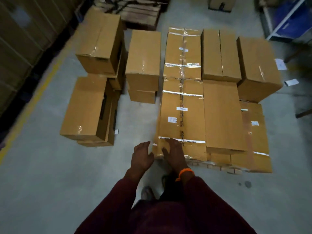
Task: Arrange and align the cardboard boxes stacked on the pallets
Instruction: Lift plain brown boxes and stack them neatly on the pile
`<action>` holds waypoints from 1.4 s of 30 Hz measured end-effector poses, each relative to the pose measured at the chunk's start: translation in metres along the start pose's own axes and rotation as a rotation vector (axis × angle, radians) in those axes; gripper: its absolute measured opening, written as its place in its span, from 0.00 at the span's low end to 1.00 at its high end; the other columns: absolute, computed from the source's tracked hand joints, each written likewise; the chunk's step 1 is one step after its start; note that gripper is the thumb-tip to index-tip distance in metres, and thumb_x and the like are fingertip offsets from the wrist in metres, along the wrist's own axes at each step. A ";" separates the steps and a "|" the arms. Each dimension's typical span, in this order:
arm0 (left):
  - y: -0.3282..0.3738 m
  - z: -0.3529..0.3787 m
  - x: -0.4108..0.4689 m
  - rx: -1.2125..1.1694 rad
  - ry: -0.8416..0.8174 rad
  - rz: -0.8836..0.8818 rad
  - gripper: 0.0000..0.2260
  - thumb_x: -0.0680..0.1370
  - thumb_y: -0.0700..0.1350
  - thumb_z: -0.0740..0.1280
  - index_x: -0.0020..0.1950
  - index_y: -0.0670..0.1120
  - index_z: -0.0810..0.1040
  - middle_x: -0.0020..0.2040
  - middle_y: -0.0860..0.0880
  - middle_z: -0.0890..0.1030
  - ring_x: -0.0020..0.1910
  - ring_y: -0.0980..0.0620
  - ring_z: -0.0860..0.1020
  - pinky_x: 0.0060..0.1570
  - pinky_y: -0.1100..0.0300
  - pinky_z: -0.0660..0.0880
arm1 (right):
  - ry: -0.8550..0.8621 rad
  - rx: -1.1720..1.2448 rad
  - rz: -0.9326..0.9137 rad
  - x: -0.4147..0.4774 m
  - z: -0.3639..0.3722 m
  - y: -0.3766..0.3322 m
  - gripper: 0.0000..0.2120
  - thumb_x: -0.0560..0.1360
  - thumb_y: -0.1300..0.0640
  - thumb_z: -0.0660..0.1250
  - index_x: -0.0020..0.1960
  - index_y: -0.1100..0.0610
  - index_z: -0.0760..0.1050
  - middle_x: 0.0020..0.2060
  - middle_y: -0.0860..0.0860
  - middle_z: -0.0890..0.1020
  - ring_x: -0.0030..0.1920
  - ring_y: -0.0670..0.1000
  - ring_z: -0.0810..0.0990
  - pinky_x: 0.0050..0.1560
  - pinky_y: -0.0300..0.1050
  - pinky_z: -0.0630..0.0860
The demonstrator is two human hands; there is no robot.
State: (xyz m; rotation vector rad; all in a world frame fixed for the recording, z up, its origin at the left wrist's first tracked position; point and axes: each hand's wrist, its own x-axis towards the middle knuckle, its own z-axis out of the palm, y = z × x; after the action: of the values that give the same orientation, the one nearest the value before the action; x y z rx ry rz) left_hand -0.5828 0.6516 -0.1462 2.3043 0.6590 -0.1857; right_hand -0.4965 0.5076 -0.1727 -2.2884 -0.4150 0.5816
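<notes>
A long taped cardboard box (183,114) with white labels lies at the left of the stack on the right. My right hand (173,153) rests on its near left corner with fingers spread. Just left of that corner is my left hand (142,156), fingers extended, against or very close to the box's side. A plain flat box (222,115) lies beside it on the right. Behind stand a second taped box (183,53), a plain box (221,54) and a tilted box (258,68). A separate group of boxes (86,107) stands at the left.
Grey concrete floor (42,174) with a yellow line (28,105) at the left. Dark shelving runs along the left wall. A wooden pallet (140,12) lies at the back. A blue rack (287,19) stands at the far right. My feet are below the hands.
</notes>
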 end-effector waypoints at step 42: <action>-0.173 -0.210 0.775 -0.091 -0.330 -0.403 0.08 0.78 0.39 0.69 0.55 0.44 0.73 0.52 0.45 0.77 0.53 0.45 0.77 0.46 0.61 0.67 | 0.139 0.074 0.566 0.735 0.070 -0.116 0.27 0.77 0.52 0.73 0.69 0.66 0.73 0.65 0.63 0.78 0.66 0.62 0.76 0.66 0.51 0.72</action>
State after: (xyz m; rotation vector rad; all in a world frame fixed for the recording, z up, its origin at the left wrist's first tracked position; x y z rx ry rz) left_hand -0.0167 1.2149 -0.3409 1.9694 0.9280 -0.6924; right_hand 0.0746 0.9581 -0.3428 -2.3515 0.3324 0.6878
